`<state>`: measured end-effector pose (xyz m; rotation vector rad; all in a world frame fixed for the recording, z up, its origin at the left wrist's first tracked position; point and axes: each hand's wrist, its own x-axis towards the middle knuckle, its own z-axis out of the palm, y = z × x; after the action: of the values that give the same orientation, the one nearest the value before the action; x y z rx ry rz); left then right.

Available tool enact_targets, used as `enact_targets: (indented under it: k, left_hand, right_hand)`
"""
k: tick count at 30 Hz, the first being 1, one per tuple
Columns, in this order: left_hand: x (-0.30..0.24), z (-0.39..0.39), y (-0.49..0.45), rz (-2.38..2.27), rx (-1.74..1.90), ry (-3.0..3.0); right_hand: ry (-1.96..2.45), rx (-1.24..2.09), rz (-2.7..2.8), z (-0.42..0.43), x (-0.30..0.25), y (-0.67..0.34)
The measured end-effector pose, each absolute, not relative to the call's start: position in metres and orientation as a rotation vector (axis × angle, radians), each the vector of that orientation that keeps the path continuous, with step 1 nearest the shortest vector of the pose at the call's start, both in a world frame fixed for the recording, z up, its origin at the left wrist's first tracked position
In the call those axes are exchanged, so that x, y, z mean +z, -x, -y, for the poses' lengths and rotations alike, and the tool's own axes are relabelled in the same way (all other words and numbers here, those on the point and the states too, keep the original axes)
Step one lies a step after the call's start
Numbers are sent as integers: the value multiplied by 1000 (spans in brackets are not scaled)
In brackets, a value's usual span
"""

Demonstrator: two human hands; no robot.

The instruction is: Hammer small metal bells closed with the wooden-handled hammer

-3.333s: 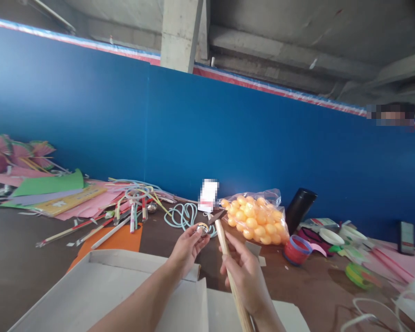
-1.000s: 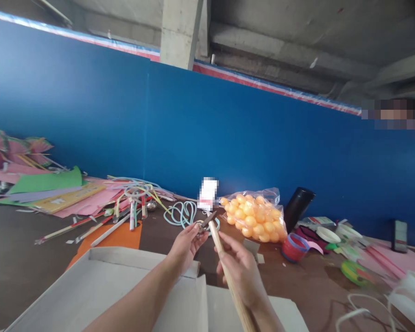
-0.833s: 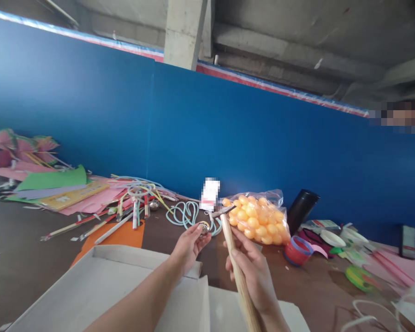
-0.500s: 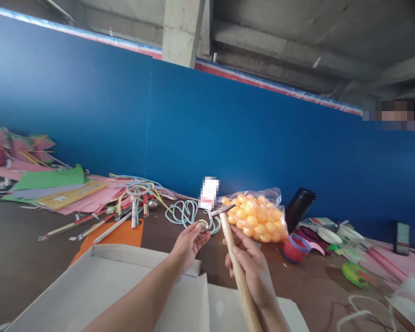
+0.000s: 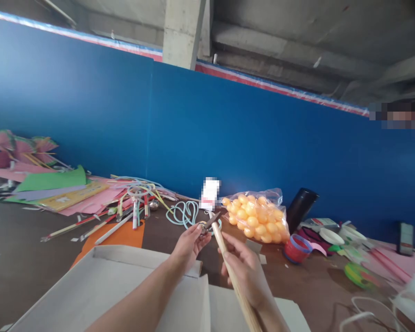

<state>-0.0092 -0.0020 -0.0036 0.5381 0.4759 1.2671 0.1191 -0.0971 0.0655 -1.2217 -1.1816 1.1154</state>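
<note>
My left hand pinches a small shiny metal ball between thumb and fingers; its details are too small to make out. In my right hand is a hammer, its pale wooden handle running down toward me. The dark hammer head is right beside the metal ball, and I cannot tell whether they touch. Behind my hands lies a tangle of light blue cord. A clear bag of orange balls sits just beyond my right hand.
A white cardboard box lies under my forearms. Coloured paper, drinking-straw-like sticks and another shiny ball spread leftward. On the right are a black bottle, a red tape roll and a green roll. A blue partition stands behind.
My right hand has moved left with the hammer, bringing its head closer to the metal ball. My left hand stays nearly in place, still pinching the ball.
</note>
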Motion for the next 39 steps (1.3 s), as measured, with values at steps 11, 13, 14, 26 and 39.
enact_targets:
  k: [11, 13, 14, 26, 39]
  left_hand:
    - [-2, 3, 10, -475, 1258, -551]
    - [-3, 3, 10, -461, 1247, -569]
    - [-2, 3, 11, -456, 1239, -577]
    - [-1, 4, 10, -447, 1226, -586]
    - [3, 5, 13, -424, 1251, -523]
  right_hand:
    - [1223, 1104, 1165, 94, 61, -124]
    - [1156, 1084, 1137, 95, 63, -125]
    - [1116, 1079, 1128, 95, 64, -125]
    - [1099, 1070, 1134, 96, 64, -122]
    - [1484, 655, 1190, 83, 47, -138]
